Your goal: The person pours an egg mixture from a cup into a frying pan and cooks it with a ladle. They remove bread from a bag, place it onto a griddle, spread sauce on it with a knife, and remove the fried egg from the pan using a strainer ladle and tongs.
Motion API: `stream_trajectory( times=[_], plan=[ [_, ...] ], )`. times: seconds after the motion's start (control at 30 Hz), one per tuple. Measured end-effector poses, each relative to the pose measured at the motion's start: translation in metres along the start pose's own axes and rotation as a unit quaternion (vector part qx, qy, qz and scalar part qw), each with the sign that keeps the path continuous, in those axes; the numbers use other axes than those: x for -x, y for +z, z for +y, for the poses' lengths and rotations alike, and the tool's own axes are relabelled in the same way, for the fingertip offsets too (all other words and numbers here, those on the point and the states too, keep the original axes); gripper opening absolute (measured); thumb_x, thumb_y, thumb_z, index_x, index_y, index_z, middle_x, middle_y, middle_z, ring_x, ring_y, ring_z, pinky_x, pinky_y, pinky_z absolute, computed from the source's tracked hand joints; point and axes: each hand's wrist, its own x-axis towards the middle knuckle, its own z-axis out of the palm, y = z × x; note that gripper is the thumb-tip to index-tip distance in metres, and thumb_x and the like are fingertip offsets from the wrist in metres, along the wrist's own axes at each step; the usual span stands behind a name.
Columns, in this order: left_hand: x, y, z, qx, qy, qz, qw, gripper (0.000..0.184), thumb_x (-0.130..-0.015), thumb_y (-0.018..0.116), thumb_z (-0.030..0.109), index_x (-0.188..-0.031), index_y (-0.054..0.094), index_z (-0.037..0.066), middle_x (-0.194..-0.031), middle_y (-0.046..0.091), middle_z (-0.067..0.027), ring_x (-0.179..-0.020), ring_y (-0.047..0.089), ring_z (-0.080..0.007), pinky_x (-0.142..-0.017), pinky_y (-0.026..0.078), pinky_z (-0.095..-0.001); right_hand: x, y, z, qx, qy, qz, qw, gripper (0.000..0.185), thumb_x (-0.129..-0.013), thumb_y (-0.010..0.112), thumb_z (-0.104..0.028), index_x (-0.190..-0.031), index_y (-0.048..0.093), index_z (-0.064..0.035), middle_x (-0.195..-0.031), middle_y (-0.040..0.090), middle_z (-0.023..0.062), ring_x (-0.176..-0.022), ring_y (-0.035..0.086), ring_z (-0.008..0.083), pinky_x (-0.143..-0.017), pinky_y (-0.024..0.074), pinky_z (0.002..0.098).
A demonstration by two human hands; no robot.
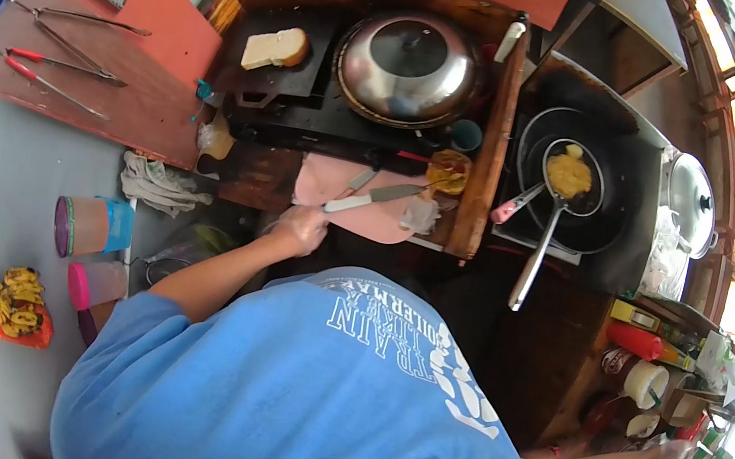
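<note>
My left hand is at the front edge of a pink cutting board, its fingers curled in. The end of the white handle of a spreading knife meets this hand; whether the fingers grip it is hidden. Another flat blade lies beside it on the board. Far to the right, my right hand reaches among jars and small green-topped containers. It is small and blurred there, so its grip cannot be made out.
Bread lies on a black griddle beside a domed lid. Right of these, a strainer holding yellow food rests over a dark wok. Tongs hang on the left panel. Bananas lie lower left.
</note>
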Motion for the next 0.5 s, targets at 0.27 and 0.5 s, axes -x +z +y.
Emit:
stream_trajectory(
  times=[0.27,0.5],
  plan=[
    [-0.118,0.083,-0.036,-0.12,0.288,0.058,0.948,0.051,-0.088,0.051,0.01,-0.137,0.047,0.0,-0.104,0.07,-0.0191,-0.103,0.066,-0.0362,-0.092,0.051,-0.047,0.127,-0.457,-0.218,-0.647,-0.199,-0.078,0.732,0.029,-0.095,0.06,-0.018,-0.116,0.071,-0.0018,-0.117,0.071,0.0072,-0.104,0.068,0.0181,-0.095,0.0518,0.029],
    [-0.117,0.076,-0.02,0.016,0.201,-0.127,0.971,0.059,-0.091,0.047,0.011,-0.148,0.035,-0.001,-0.1,0.071,-0.0225,-0.095,0.069,-0.0376,-0.089,0.053,-0.046,0.409,-0.647,-0.299,-0.577,-0.414,-0.312,0.632,0.014,-0.091,0.062,-0.003,-0.1,0.072,-0.0007,-0.098,0.072,0.0098,-0.093,0.067,0.0176,-0.088,0.0502,0.0298]
  ],
)
